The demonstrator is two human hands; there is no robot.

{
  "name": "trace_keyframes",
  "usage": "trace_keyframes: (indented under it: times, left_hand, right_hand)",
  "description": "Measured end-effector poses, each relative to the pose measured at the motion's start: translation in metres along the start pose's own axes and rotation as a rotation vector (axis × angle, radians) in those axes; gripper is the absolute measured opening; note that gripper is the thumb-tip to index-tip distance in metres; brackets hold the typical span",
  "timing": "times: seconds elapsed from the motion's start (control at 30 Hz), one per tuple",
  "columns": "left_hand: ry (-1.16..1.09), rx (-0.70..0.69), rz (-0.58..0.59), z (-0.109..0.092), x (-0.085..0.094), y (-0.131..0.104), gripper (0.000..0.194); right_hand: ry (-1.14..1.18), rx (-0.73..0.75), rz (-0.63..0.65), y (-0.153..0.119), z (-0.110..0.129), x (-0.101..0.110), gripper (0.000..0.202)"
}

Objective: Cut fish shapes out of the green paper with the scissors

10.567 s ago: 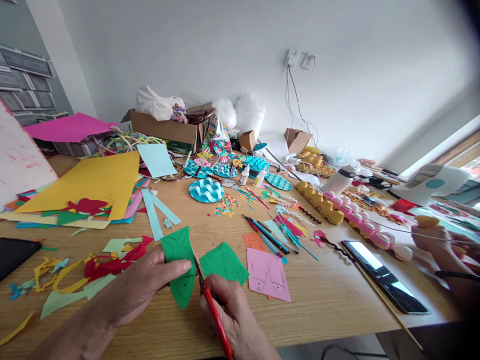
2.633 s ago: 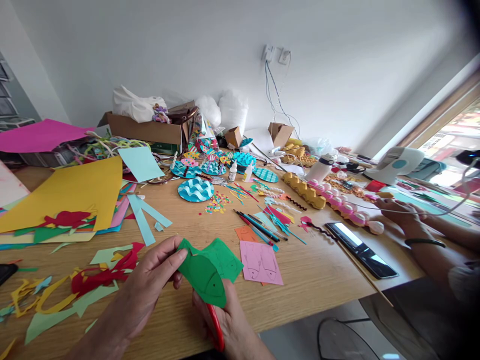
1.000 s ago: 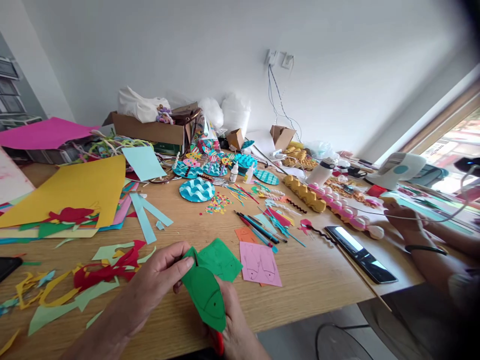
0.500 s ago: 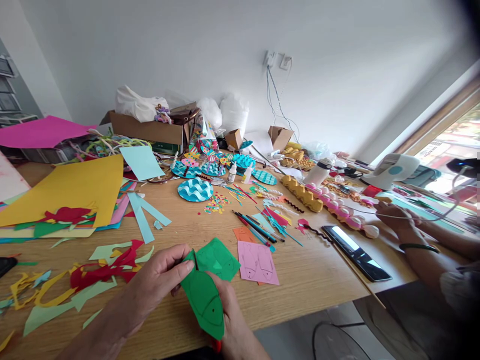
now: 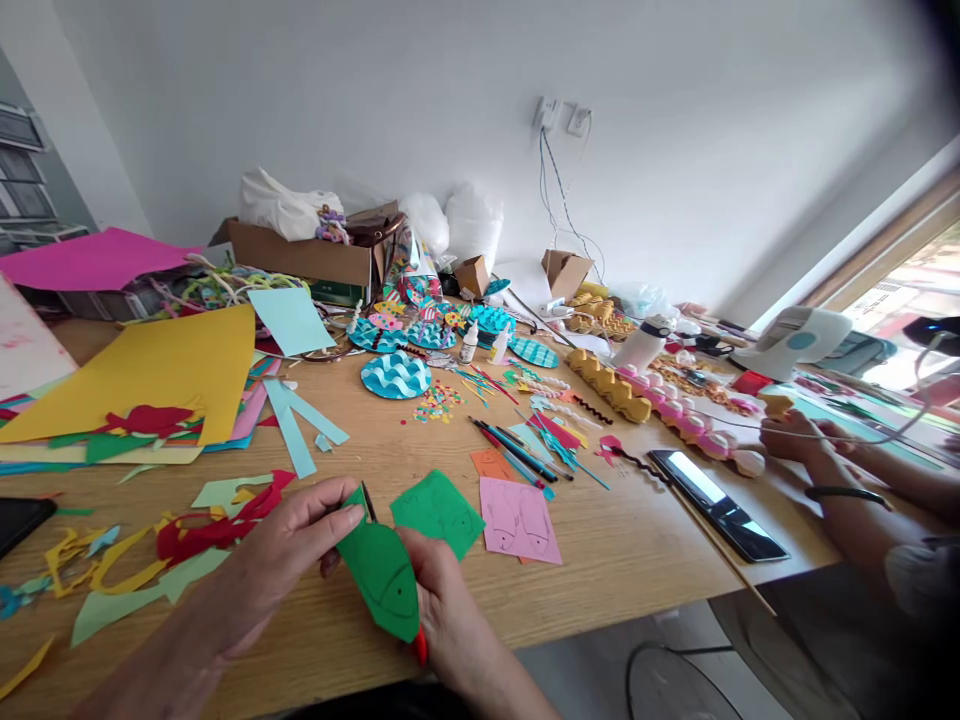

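Between the thumb and fingers of my left hand [image 5: 319, 530] is a green paper piece [image 5: 379, 570] with a fish drawn on it, its eye toward the lower right. My right hand [image 5: 442, 585] is closed around scissors [image 5: 419, 645]; their red handle shows below the paper and a dark blade tip sticks up past its top edge. The paper hides most of the blades. Just beyond my hands lies another green paper [image 5: 437, 512] with fish outlines. Beside it is a pink paper [image 5: 520, 518] with two drawn fish.
Coloured scraps [image 5: 202, 530] spread over the left side, below a large yellow sheet [image 5: 150, 370]. Pens [image 5: 517, 455], a phone [image 5: 712, 500] and a wooden stick [image 5: 724, 555] lie to the right. Another person's hands [image 5: 799, 435] work at the right edge. Glue bottles [image 5: 469, 342] stand farther back.
Both my hands have shifted slightly left with the green paper and scissors, away from the other green paper. More of the blade tip shows at the paper's top edge.
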State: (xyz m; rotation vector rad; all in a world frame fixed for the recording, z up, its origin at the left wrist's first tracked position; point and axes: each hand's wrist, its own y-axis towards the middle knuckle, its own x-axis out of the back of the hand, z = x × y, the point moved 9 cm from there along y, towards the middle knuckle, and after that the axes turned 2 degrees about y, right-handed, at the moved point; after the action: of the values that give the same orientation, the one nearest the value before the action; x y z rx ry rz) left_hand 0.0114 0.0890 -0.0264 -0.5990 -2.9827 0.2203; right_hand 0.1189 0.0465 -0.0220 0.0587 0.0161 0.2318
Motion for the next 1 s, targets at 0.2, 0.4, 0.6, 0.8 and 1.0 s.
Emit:
trace_keyframes:
  times: [0.2, 0.4, 0.6, 0.8, 1.0]
  left_hand:
    - [0.008, -0.004, -0.184, -0.001, 0.040, -0.005, 0.028]
    - [0.195, -0.090, -0.127, -0.016, 0.034, 0.001, 0.026]
    - [0.354, -0.126, -0.038, -0.010, -0.003, 0.002, 0.024]
    - [0.605, -0.177, 0.004, -0.017, 0.013, -0.001, 0.021]
    - [0.999, -0.198, 0.064, -0.008, 0.014, 0.011, 0.010]
  right_hand:
    - [0.186, -0.188, 0.031, 0.009, -0.029, 0.009, 0.056]
    - [0.196, -0.069, -0.014, 0.016, -0.003, 0.025, 0.049]
    - [0.161, -0.132, -0.062, 0.014, -0.016, 0.022, 0.039]
    - [0.169, -0.108, -0.220, -0.004, -0.031, 0.059, 0.034]
    - [0.143, -0.091, -0.482, -0.031, -0.038, 0.097, 0.037]
